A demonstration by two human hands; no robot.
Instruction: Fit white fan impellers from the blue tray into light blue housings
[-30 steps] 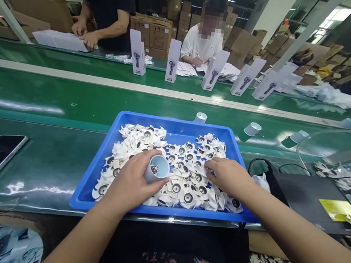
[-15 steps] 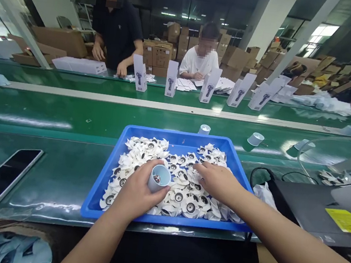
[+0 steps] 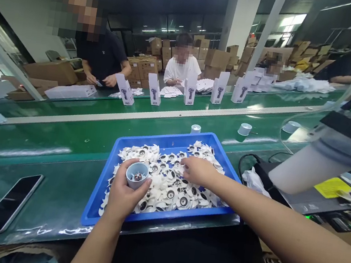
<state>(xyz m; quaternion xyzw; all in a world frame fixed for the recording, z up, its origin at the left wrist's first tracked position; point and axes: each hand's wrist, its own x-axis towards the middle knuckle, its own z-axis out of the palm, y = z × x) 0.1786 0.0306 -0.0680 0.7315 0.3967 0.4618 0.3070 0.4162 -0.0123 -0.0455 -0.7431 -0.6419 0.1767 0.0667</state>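
Flanking the blue tray (image 3: 100, 190): phone (image 3: 6, 205) leftward, black device (image 3: 300, 196) rightward; left hand (image 3: 124, 194) clasping cup (image 3: 137, 174), right hand (image 3: 197, 171) pinching among white parts (image 3: 166, 191).

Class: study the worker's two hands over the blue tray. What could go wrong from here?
The left hand holds the small cup open end up over the blue tray; tipping it could spill the small part inside. The right hand presses into the heaped white fan pieces, which might snag or scatter.

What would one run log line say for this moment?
left hand: holds pale blue cup | right hand: on white fan parts | blue tray: on green belt
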